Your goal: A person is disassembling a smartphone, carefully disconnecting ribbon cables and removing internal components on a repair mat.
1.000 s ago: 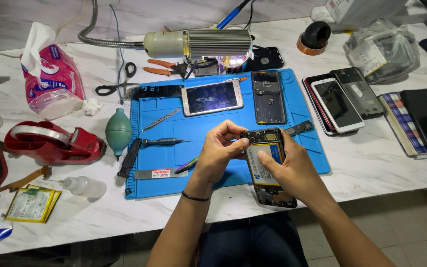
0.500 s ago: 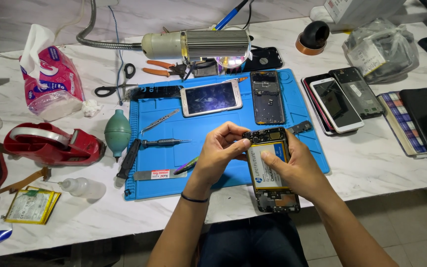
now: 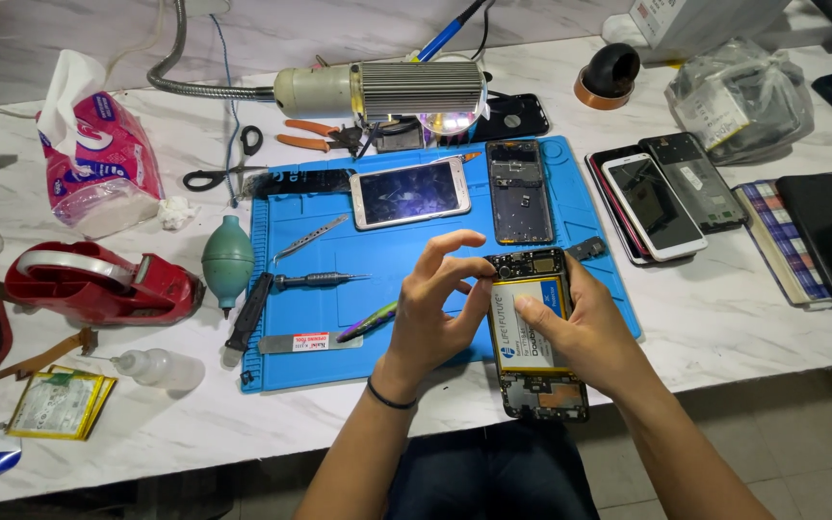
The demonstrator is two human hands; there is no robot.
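An opened smartphone (image 3: 535,385) with its back off and a white and yellow battery showing is held above the blue work mat (image 3: 300,241). My right hand (image 3: 585,332) grips the phone from the right, its thumb pressed on the battery. My left hand (image 3: 435,313) pinches the phone's top left corner with thumb and fingertips; a black band is on that wrist. The phone's lower end sticks out below my hands.
On the mat lie a white phone (image 3: 410,192), a bare phone frame (image 3: 519,191), tweezers (image 3: 309,238), a screwdriver (image 3: 312,281) and a teal air blower (image 3: 227,257). A lamp (image 3: 387,90) hangs over the back. Red tape dispenser (image 3: 98,277) sits left, more phones (image 3: 666,197) right.
My hands and the phone stay in nearly the same spot. My left fingers have shifted slightly along the phone's top edge.
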